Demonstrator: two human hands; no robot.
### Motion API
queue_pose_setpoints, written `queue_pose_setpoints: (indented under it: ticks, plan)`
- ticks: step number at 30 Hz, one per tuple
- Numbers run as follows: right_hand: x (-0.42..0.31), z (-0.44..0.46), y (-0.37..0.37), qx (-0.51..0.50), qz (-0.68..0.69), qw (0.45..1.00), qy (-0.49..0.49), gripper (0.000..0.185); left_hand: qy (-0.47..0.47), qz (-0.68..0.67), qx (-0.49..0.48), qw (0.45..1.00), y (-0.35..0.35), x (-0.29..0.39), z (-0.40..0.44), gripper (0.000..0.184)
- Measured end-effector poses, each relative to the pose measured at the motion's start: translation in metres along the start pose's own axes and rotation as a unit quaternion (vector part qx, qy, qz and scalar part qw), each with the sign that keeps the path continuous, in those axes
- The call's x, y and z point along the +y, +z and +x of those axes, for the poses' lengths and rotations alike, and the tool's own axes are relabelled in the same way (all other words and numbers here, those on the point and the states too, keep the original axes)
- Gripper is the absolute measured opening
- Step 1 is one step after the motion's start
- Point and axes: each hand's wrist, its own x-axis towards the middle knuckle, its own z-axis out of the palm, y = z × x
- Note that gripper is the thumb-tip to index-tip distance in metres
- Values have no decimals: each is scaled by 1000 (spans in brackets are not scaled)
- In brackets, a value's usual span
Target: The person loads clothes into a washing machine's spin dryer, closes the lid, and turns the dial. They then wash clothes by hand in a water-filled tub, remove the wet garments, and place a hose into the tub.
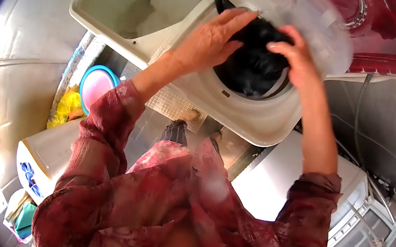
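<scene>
Black wet-looking cloth [253, 63] fills the round spin tub of a cream twin-tub washing machine [257, 126]. A piece of it sticks up over the rim at the upper left. My left hand [214, 38] reaches over the tub's left side, fingers stretched and thumb apart, touching the cloth. From the other side my right hand [299, 57] comes in with finger and thumb spread at the cloth's edge. Some of its fingers are hidden. Behind it stands a translucent round-edged lid [317, 19], tilted up.
The wash tub [108, 9] at left holds cloudy water and pale foam. A red plastic item [391, 64] sits at the upper right. Below are a blue-rimmed pink basin [96, 87], a yellow bag [67, 109], a white cabinet [275, 183] and a hose [359, 114].
</scene>
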Motion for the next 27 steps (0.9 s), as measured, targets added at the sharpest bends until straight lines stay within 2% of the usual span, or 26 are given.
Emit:
queue_pose_setpoints:
  ticks: [1,2,3,4,5,6,7,9,10,11,12,13,14,15,17,18,20,21,23,25,27]
  plan:
    - [-23,-4,-10,-4,15,1000,17,44,-2,-16,26,1000,2,0,9,49]
    - [-30,2,-32,-25,-89,994,57,48,-7,-18,31,999,3,2,16,49]
    - [-20,5,-46,-27,-92,994,58,48,9,-13,14,1000,2,3,24,47]
    - [-1,8,-56,-42,-377,925,11,47,27,-6,-3,1000,2,1,29,46]
    - [1,6,-51,-53,-629,775,-36,46,25,-6,-3,1000,2,-2,29,46]
    - [9,-4,-39,-50,-698,714,-13,52,37,16,-35,999,5,-7,29,43]
    - [3,-9,-19,-30,-724,689,17,52,49,41,-64,996,5,-11,31,41]
    - [23,-13,-9,19,-722,686,-91,55,17,23,-37,999,0,-6,30,37]
    - [32,-10,2,70,-691,704,-148,50,6,45,-66,997,-4,-6,31,38]
    - [33,-8,8,65,-690,705,-148,50,-7,65,-94,993,-8,-6,31,39]
    - [32,-5,17,23,-719,687,-106,48,-13,65,-94,993,-8,-3,33,39]
    - [24,-3,27,-16,-746,662,-66,47,17,0,-60,998,-3,0,41,38]
    - [35,3,18,-5,-714,690,-118,47,47,-65,-23,996,1,1,47,37]
    - [44,10,13,-12,-715,689,-119,47,41,-65,-20,997,7,-3,53,37]
    - [57,30,7,-56,-690,717,78,54,104,-6,4,995,6,-13,67,35]
    - [70,39,4,-58,-693,714,75,54,52,-27,-45,997,1,-13,66,34]
    - [112,53,-2,-37,-704,695,139,53,59,-23,-36,997,-11,-22,55,34]
    - [137,57,-14,-39,-706,693,137,53,69,-20,-33,997,-18,-27,49,34]
    - [175,62,-42,-107,-750,653,-26,60,45,-18,-30,998,-35,-31,31,33]
    - [196,69,-48,-95,-711,697,-8,59,-25,-13,-87,996,-47,-34,14,39]
    - [209,66,-48,-69,-687,723,22,58,-51,-10,-76,996,-49,-32,-8,45]
